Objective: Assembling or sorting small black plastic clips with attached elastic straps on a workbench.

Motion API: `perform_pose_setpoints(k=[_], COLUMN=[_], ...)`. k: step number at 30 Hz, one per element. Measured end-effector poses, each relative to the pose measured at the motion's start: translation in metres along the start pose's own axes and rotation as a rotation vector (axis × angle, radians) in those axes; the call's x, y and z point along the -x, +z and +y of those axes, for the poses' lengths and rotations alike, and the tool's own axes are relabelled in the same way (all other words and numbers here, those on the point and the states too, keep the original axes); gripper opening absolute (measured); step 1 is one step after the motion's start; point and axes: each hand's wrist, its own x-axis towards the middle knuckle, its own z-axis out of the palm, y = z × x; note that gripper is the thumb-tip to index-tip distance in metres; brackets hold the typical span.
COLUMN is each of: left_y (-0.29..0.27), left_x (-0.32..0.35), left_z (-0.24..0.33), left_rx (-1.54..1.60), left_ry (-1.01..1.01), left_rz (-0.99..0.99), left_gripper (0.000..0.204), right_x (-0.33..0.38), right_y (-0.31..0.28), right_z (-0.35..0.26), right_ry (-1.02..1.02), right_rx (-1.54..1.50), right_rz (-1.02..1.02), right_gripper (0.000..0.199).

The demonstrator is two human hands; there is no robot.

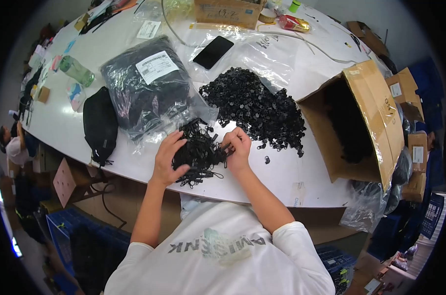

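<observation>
A tangled heap of black cord loops with slim end pieces lies at the table's near edge. My left hand rests against the heap's left side, open, thumb and fingers apart. At its right side my right hand is closed, pinching a black cord loop between thumb and fingers; part of that loop is hidden by the fingers. Just beyond my right hand spreads a larger pile of small black plastic clips. One loose clip lies apart, to the right of my right hand.
A clear plastic bag of black goods and a black pouch lie to the left. A phone lies beyond the clips. On the right an open cardboard box is tipped on its side. A green bottle lies far left.
</observation>
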Motion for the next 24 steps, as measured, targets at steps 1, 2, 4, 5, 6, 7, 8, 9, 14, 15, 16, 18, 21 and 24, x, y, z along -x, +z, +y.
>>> perform_pose_setpoints(k=[1,2,4,5,6,7,8,9,14,15,16,18,21,24], left_y=[-0.002,-0.002,0.001,0.005,0.009,0.013,0.015,0.019,0.025,0.025,0.026,0.029,0.032,0.025], left_x=[0.005,0.011,0.025,0.03,0.032,0.033,0.032,0.029,0.022,0.024,0.026,0.028,0.029,0.033], left_z=[0.009,0.016,0.02,0.024,0.027,0.027,0.026,0.024,0.024,0.021,0.019,0.019,0.019,0.033], left_rx=[-0.089,-0.177,-0.274,-0.367,-0.462,-0.476,-0.478,-0.493,-0.491,-0.494,-0.498,-0.484,-0.563,-0.514], left_ry=[0.034,0.07,0.055,0.024,-0.007,-0.034,-0.032,-0.051,-0.074,-0.087,-0.1,-0.119,-0.146,-0.072], left_rz=[-0.075,-0.151,-0.241,-0.307,-0.371,-0.351,-0.348,-0.332,-0.278,-0.237,-0.196,-0.163,-0.08,-0.066], left_gripper=[0.064,0.078,0.094,0.092,0.089,0.086,0.086,0.083,0.076,0.075,0.075,0.075,0.082,0.084], right_x=[-0.002,0.001,0.001,0.003,0.004,0.005,0.006,0.008,0.016,0.018,0.02,0.022,0.029,0.035], right_y=[0.0,-0.002,0.001,0.0,-0.002,-0.004,-0.005,-0.006,-0.019,-0.019,-0.019,-0.024,-0.02,-0.02], right_z=[-0.003,-0.008,-0.021,-0.016,-0.016,-0.017,-0.018,-0.021,-0.024,-0.021,-0.02,-0.023,-0.021,-0.023], right_ry=[0.003,0.013,0.224,0.257,0.257,0.314,0.37,0.383,0.347,0.259,0.169,0.134,-0.26,-0.375], right_rx=[-0.071,-0.072,-0.135,-0.098,-0.099,-0.086,-0.072,-0.036,0.225,0.353,0.481,0.664,0.93,0.844], right_rz=[-0.036,-0.039,-0.004,0.004,0.0,-0.033,-0.065,-0.074,-0.181,-0.235,-0.287,-0.32,-0.325,-0.262], right_gripper=[0.028,0.028,0.03,0.03,0.03,0.03,0.03,0.031,0.033,0.035,0.037,0.037,0.03,0.029])
